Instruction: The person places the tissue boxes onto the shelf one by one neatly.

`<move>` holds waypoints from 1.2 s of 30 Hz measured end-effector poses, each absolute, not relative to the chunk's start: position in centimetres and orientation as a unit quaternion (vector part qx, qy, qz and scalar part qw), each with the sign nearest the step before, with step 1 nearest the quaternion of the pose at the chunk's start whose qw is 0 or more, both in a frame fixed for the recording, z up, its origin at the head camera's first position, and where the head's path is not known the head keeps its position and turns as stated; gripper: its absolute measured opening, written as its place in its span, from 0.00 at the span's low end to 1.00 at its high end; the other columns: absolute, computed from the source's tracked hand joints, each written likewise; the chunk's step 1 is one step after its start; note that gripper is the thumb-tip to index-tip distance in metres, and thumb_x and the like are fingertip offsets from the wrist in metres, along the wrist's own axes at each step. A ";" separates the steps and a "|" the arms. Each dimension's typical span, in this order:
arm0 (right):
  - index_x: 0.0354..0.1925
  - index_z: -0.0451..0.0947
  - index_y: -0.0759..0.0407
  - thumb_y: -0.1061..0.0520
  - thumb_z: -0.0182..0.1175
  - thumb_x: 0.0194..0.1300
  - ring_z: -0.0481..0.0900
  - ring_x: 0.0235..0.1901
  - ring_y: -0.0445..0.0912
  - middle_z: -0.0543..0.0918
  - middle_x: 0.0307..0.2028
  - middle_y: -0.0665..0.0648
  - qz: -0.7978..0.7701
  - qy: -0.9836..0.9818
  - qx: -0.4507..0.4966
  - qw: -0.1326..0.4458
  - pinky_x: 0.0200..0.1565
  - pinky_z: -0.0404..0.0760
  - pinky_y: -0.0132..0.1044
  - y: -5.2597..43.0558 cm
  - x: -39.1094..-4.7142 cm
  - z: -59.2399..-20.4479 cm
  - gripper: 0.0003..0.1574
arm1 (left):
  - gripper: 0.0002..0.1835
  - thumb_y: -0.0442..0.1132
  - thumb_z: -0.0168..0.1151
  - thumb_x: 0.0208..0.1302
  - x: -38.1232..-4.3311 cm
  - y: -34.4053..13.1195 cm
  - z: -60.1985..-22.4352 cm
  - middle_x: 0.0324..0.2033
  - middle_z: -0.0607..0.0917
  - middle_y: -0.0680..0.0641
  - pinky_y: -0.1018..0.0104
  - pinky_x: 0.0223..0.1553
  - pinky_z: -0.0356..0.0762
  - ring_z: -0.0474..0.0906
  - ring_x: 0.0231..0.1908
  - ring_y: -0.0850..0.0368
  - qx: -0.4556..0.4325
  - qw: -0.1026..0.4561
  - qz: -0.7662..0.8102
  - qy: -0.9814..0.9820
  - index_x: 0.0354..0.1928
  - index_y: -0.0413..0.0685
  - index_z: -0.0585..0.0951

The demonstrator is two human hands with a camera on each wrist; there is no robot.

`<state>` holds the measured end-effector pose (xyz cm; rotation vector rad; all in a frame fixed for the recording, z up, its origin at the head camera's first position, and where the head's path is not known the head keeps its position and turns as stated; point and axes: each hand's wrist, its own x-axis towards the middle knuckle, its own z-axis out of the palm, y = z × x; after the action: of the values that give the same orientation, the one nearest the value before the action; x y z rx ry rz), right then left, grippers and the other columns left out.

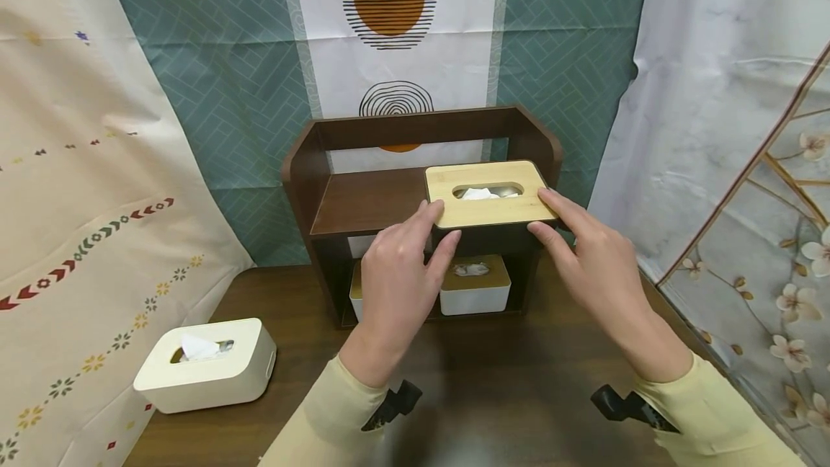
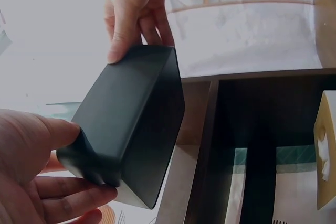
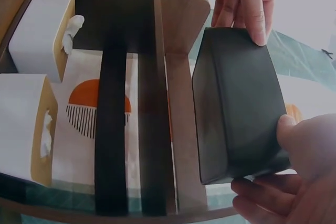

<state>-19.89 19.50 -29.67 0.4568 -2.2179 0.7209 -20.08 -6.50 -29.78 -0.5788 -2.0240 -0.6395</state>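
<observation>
A black tissue box (image 1: 486, 213) with a light wood lid is held level between both hands, a white tissue showing in its slot. My left hand (image 1: 398, 261) grips its left end, thumb at the front and fingers at the lid's edge. At the other end, my right hand (image 1: 593, 258) grips it the same way. From below, the wrist views show the box's dark underside (image 2: 123, 103). In the head view it overlaps the right part of the upper shelf (image 1: 369, 200) of a dark brown rack.
On the rack's lower level stand two white tissue boxes with wood lids, one on the right (image 1: 475, 295) and one (image 1: 356, 298) mostly behind my left hand. An all-white tissue box (image 1: 207, 373) sits on the brown table (image 1: 493, 388) at left. Curtains (image 1: 240, 78) hang behind.
</observation>
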 end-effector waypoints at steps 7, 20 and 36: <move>0.81 0.74 0.53 0.51 0.69 0.80 0.78 0.72 0.62 0.78 0.76 0.59 0.294 -0.875 0.172 0.344 0.63 0.78 0.68 18.7 -21.8 -28.5 0.37 | 0.23 0.45 0.73 0.77 -21.8 -6.7 -28.9 0.59 0.90 0.41 0.46 0.53 0.89 0.92 0.52 0.45 -0.224 0.443 -0.265 -0.827 0.66 0.41 0.86; 0.82 0.71 0.55 0.48 0.63 0.85 0.73 0.76 0.63 0.73 0.79 0.61 0.288 -0.898 0.142 0.302 0.71 0.72 0.68 17.6 -25.4 -27.5 0.36 | 0.25 0.47 0.69 0.81 -25.6 -6.5 -28.9 0.64 0.88 0.43 0.46 0.52 0.88 0.91 0.41 0.44 -0.187 0.396 -0.283 -0.853 0.71 0.44 0.83; 0.79 0.74 0.57 0.52 0.61 0.86 0.72 0.76 0.65 0.72 0.79 0.65 0.317 -0.891 0.136 0.296 0.72 0.70 0.69 17.0 -28.0 -29.2 0.31 | 0.25 0.49 0.67 0.82 -28.1 -6.2 -29.9 0.68 0.86 0.45 0.44 0.52 0.88 0.90 0.57 0.42 -0.162 0.356 -0.296 -0.871 0.74 0.48 0.81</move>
<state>-28.03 17.04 -29.16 0.3623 -2.3702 0.8428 -28.12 -6.16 -29.94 -0.4181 -2.2499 -0.7647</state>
